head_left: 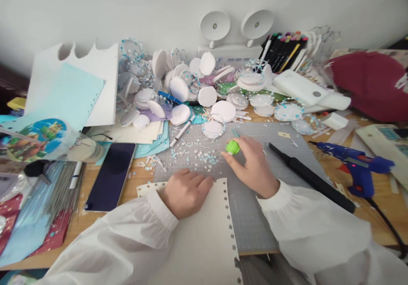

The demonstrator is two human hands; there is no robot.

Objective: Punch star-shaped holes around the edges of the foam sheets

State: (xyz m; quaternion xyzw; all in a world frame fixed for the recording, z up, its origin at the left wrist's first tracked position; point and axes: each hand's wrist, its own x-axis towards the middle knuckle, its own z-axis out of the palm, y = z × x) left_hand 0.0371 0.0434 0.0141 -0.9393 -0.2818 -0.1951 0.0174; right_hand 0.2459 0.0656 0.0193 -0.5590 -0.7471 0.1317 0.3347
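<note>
My right hand (255, 166) grips a small green punch (232, 147) at the top edge of a cream sheet of paper (204, 234) whose edges carry rows of small star-shaped holes. My left hand (186, 191) lies on the sheet with fingers curled, pressing it down onto the grey cutting mat (255, 217). Small blue and white punched bits (197, 155) are scattered on the mat just beyond the hands.
A dark phone (110, 176) lies at the left, a blue glue gun (357, 166) at the right, a long black tool (310, 176) beside my right arm. White round discs (207, 95) pile up at the back, with marker pens (283, 49), a white pen (180, 132), and a red cap (369, 83).
</note>
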